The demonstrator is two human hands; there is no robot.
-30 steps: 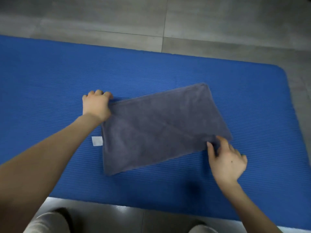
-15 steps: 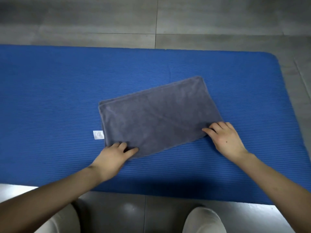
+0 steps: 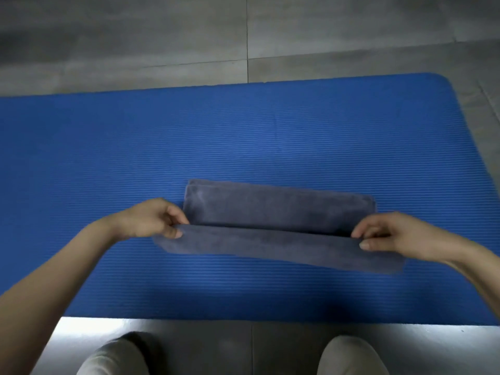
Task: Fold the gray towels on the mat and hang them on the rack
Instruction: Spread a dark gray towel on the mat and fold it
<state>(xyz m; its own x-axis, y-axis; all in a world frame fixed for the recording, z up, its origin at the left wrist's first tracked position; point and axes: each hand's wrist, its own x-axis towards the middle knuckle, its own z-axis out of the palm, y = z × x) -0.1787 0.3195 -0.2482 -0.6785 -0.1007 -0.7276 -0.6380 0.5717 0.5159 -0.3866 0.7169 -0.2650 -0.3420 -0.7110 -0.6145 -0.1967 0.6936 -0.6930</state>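
Towel (image 3: 270,209) near edge now raised; left hand (image 3: 151,219), right hand (image 3: 389,234) pinching.

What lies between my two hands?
The towel: its lifted near edge runs from the left hand to the right hand, both pinching it. Head view shows it.

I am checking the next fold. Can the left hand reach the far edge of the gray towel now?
Probably yes. The left hand pinches the gray towel by its lifted near edge; the far edge lies just beyond on the mat, nothing between.

L hand (image 3: 151,220), R hand (image 3: 387,234) — pinching towel (image 3: 270,243).
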